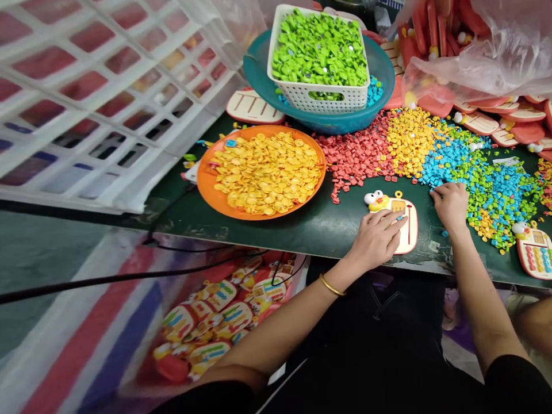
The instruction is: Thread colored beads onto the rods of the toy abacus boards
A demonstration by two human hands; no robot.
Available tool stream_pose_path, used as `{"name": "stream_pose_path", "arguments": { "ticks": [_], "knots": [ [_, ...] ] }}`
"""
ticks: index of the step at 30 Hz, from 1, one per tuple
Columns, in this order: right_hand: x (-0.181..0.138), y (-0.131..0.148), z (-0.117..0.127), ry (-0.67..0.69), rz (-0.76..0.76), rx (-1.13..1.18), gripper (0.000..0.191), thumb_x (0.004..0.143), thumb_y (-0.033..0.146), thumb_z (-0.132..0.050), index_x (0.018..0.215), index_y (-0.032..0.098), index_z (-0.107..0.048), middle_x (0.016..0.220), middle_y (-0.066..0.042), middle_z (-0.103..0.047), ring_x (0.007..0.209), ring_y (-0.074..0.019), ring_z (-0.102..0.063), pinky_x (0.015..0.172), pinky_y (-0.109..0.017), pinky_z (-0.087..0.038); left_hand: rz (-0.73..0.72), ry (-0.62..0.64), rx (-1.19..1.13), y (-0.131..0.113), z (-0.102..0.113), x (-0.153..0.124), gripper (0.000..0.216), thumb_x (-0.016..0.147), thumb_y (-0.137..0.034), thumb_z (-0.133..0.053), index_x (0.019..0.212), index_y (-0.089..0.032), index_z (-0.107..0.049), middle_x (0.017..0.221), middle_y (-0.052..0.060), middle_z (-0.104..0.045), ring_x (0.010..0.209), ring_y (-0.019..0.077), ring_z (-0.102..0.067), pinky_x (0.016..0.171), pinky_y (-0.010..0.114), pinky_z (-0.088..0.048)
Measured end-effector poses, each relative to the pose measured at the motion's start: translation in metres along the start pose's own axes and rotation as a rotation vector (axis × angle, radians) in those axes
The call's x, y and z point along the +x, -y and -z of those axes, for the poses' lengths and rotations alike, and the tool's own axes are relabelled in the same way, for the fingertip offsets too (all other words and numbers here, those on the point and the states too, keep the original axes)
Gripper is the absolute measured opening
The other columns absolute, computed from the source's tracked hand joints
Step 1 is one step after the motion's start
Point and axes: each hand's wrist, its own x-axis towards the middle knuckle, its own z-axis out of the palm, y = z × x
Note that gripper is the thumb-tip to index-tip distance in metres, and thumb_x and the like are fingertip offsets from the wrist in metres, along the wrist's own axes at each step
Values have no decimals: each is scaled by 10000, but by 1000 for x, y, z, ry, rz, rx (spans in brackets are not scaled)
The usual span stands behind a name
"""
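My left hand (379,238) lies across a cream toy board (411,230) with a red rim and a duck-like head with bulging white eyes. Its fingers bend over the board and grip it; the thumb is mostly hidden. A small blue piece (400,218) shows by the fingertips, on the board's face. At the near edge of the loose blue pieces (440,161), my right hand (451,207) has its fingers drawn together and pointing left. Whatever is between those fingertips is too small to make out.
Red pieces (357,152) and yellow pieces (411,138) lie heaped behind the board. An orange plate (204,190) holds yellow discs; a white basket (302,99) of green pieces sits in a teal basin (254,66). At right lies a toy with coloured rows (537,253); a white crate (142,190) stands left.
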Motion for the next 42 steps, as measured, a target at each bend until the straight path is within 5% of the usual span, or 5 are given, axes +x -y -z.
{"name": "stream_pose_path", "arguments": {
  "ticks": [4,18,26,35,42],
  "knots": [
    [-24,30,-1,-73,98,161,223,935,317,-561,847,187,-720,946,-102,-683,929,-236,-581,868,-410,-468,-17,-13,-61,0,0,-2,421,993,-288,-437,1397,-226,-533,1343,52,-640,1246,239,-529,1004,411,-369],
    [-59,70,7,208,331,484,220,947,176,-489,866,226,-687,934,-73,-700,961,-209,-627,877,-356,-529,83,7,-165,2,1,1,325,832,-508,-692,916,-209,-595,1163,80,-639,1139,269,-556,958,412,-400],
    [-6,14,15,14,-75,77,185,907,257,-600,893,150,-750,924,-140,-728,917,-249,-576,852,-409,-457,32,91,-76,3,0,5,610,860,-469,-656,1415,-274,-495,1458,81,-518,1304,315,-450,1043,459,-352],
    [-34,49,0,100,214,283,240,940,211,-509,945,236,-748,1007,-86,-697,962,-234,-574,873,-391,-499,46,75,-25,-2,0,6,571,890,-446,-615,1420,-257,-516,1428,70,-558,1260,310,-487,1009,468,-383],
    [-68,64,9,127,225,408,291,953,190,-460,995,234,-745,1027,-95,-721,987,-226,-629,888,-396,-545,33,-36,-61,0,-1,7,386,894,-411,-581,1205,-189,-631,1247,100,-654,1150,284,-554,952,442,-394]
  ]
}}
